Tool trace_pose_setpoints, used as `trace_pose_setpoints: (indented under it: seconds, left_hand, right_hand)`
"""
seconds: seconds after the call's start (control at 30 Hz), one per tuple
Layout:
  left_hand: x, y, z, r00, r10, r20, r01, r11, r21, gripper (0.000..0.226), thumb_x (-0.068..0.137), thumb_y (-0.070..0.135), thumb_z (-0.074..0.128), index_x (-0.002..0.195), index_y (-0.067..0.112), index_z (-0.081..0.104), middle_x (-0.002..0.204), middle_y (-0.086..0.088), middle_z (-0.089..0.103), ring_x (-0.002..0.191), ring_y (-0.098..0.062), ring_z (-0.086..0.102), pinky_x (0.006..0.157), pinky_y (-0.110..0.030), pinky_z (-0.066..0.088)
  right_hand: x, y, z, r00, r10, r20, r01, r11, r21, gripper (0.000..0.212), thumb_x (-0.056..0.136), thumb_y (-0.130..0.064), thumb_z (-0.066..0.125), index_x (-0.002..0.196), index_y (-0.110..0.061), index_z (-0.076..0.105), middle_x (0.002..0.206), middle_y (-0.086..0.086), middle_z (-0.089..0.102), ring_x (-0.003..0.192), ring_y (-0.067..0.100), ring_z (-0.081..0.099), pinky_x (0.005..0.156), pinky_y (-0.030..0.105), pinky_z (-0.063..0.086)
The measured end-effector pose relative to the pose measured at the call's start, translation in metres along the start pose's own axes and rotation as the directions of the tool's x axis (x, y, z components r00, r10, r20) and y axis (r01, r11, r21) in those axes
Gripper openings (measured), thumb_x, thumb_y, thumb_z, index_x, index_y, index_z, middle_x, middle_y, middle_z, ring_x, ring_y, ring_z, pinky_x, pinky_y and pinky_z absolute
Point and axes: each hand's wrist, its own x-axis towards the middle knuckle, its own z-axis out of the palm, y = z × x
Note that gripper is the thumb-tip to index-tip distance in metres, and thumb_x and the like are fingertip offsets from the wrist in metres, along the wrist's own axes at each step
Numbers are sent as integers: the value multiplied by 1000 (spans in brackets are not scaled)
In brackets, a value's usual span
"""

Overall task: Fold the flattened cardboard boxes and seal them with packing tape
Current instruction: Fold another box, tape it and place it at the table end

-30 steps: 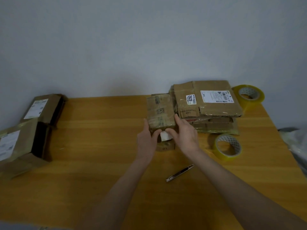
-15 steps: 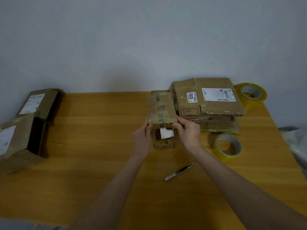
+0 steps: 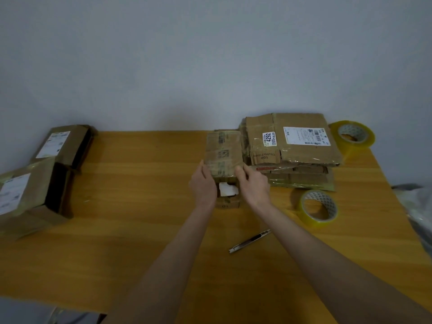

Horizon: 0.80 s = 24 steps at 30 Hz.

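- The box [image 3: 224, 157] sat on the far half of the table [image 3: 140, 206], about mid-width, open end facing you. Its top was covered w/ clear tape over printed marks.
- Your L hand [image 3: 203, 187] gripped the box's left front corner: thumb up along the edge, fingers curled round the side.
- Your R hand [image 3: 253, 187] gripped the right front corner: thumb lay on the top face, fingers curled down the right side.
- Between your hands the open end showed a white scrap [image 3: 228, 190] inside. A low flap [image 3: 228, 204] stuck out toward you at table level.
- The stack [image 3: 294, 146] of flattened boxes lay just right of the box; couldn't tell if they touched. The top one carried a white shipping label & a "4292" sticker.
- The near tape [image 3: 319, 208] sat in front of the stack, right of your R wrist & apart from it.
- The far tape [image 3: 353, 136] sat at the far right corner, just beside the stack.
- The cutter [image 3: 249, 241] lay flat between your forearms, closer to the R one.
- The left boxes [image 3: 60, 143], two of them, sat at the table's left edge. Each had a white label on top & a dark open end toward the centre.
- A grey bag [image 3: 418, 206] showed past the right edge, too blurred to say more.
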Motion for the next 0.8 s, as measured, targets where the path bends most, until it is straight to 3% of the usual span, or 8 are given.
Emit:
trace_pose_setpoints:
  seconds: [0.07,0.13,0.23,0.3,0.43,0.5,0.67,0.8]
  left_hand:
    - [1,-3,-6,1000,-3,6,3,997,-75,39,105,21,30,137,7,48,130,-6,56,114,-14,52,96,-29,44]
    - [-5,-5,-10,997,-1,82,14,987,-158,42,105,25,30,142,10,42,130,2,52,117,-9,46,99,-27,42]
    - [-15,-6,-10,985,55,164,-33,991,-132,39,104,28,32,137,11,45,116,4,55,112,-14,53,82,-20,44]
    - [-14,-5,-11,984,84,156,-70,993,-90,39,104,26,32,137,10,47,118,-1,57,112,-16,54,84,-21,43]
    - [-10,-4,-15,983,69,170,-74,997,24,45,105,23,29,148,9,29,139,-5,46,124,-18,45,91,-18,36]
    - [-9,-3,-14,977,90,191,-113,987,112,51,104,31,31,150,10,26,140,-11,40,116,-19,45,93,-25,40]
    - [-2,24,-15,950,-87,299,-88,846,525,114,75,78,49,151,2,10,151,-18,23,135,-33,32,104,-46,38]
    - [10,40,-32,926,-158,342,-115,747,655,118,75,67,62,151,3,-2,155,-20,11,142,-37,16,110,-47,28]
  right_hand:
    - [-2,5,-4,1000,2,20,-3,998,69,43,104,-34,35,133,-10,57,88,1,65,68,5,55,59,9,41]
    - [-8,8,-7,998,-29,63,22,994,107,42,101,-33,44,139,-15,49,87,-7,63,66,4,56,55,6,41]
    - [-11,14,-3,998,-44,46,38,991,126,53,89,-29,66,139,-20,50,112,-3,69,102,13,64,84,20,50]
    - [-5,16,-4,1000,-21,15,19,992,121,50,88,-24,68,136,-19,53,119,0,68,107,14,63,91,23,49]
    - [-4,17,-6,999,-3,41,-1,994,114,48,91,-22,64,137,-20,51,124,0,65,112,15,59,94,26,47]
    - [-7,18,-3,1000,1,-2,-1,998,55,47,92,-25,62,137,-22,51,118,0,68,104,17,63,91,33,53]
    - [-3,19,-9,992,-78,94,91,985,-145,29,96,-18,55,123,-22,66,101,2,73,87,15,66,79,22,50]
    - [-4,18,-22,946,-210,246,272,928,-254,32,97,-15,53,121,-32,65,112,-8,70,102,14,65,88,31,54]
